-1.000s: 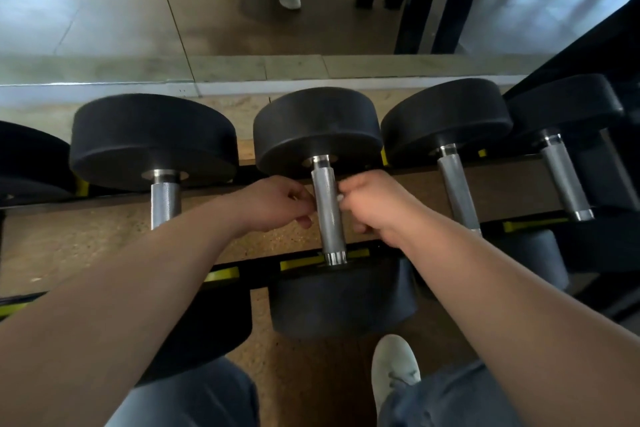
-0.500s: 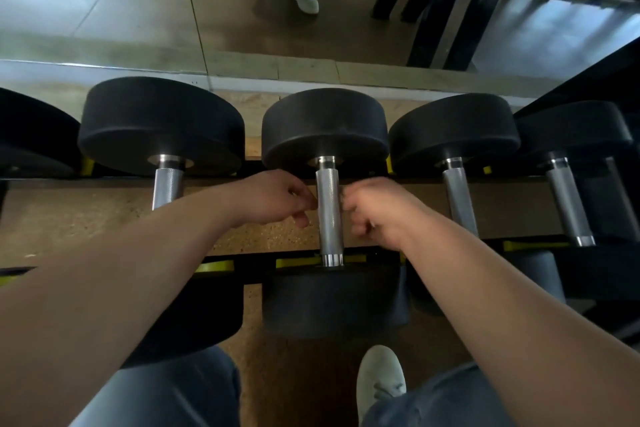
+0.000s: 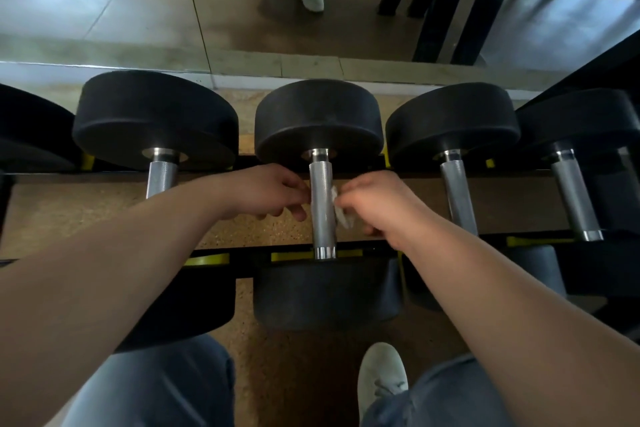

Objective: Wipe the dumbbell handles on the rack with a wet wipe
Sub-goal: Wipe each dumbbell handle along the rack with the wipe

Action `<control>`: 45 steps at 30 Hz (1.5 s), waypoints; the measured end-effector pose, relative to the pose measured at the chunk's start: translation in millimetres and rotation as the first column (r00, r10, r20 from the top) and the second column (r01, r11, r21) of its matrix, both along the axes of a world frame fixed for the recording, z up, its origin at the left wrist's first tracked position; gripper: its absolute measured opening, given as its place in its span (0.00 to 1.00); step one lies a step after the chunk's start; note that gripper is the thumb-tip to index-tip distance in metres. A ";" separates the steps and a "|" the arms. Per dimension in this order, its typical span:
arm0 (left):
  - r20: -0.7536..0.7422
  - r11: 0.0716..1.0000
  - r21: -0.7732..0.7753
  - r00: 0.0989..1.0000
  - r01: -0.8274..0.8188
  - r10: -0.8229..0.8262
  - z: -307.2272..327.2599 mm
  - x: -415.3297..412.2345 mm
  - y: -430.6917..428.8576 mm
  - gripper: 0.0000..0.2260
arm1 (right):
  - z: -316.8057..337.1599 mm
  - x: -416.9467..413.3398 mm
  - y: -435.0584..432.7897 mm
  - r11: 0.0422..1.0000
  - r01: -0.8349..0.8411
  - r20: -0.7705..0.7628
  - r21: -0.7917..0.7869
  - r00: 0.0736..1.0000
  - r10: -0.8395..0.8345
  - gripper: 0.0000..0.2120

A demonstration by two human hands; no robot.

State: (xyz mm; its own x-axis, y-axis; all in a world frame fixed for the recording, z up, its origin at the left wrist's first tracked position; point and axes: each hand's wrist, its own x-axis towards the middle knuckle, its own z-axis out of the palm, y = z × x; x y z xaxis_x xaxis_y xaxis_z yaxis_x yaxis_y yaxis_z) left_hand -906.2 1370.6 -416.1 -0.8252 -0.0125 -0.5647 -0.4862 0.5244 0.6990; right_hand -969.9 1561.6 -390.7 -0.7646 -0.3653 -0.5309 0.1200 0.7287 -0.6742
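Mid-wipe on the middle handle [image 3: 322,208]: right hand [image 3: 379,206] fingers pinch the wipe [image 3: 342,217] against its right side. Left hand [image 3: 266,192] fingers curl beside it; whether they hold anything is unclear. Next: rub along the handle.

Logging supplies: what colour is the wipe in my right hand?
White; the wet wipe shows best in the head view.

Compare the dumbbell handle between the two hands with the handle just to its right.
The middle handle has the wet wipe against its right side, pinched by the right hand, with the left hand at its left; the neighbouring handle is untouched. The middle handle shows down to its polished end collar; the neighbouring handle's near end is hidden behind the right forearm. Both are knurled silver bars.
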 end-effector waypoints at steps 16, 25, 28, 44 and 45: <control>-0.032 0.998 -0.039 0.998 -0.053 0.052 1.1 0.1 0.0 0.08 | 1.1 8.6 3.4 0.834 -0.531 -0.289 0.150 0.783 0.551 0.05; -0.040 0.996 -0.014 0.996 -0.083 0.082 6.4 -0.8 4.5 0.08 | -5.8 -10.2 -4.8 0.881 -0.474 -0.466 0.015 0.776 0.425 0.06; -0.039 0.997 -0.010 0.997 -0.072 0.071 7.7 -0.1 2.4 0.09 | 2.0 -10.3 8.4 0.694 -0.696 -0.171 0.185 0.673 0.720 0.06; -0.095 0.944 0.086 0.941 -0.318 0.326 13.5 0.9 10.7 0.12 | -18.2 -5.2 -5.0 0.960 -0.266 -0.573 -0.090 0.802 0.169 0.08; -0.133 0.950 0.087 0.941 -0.301 0.311 14.9 1.7 11.3 0.11 | -18.6 -4.1 -6.0 0.964 -0.245 -0.559 -0.104 0.816 0.147 0.08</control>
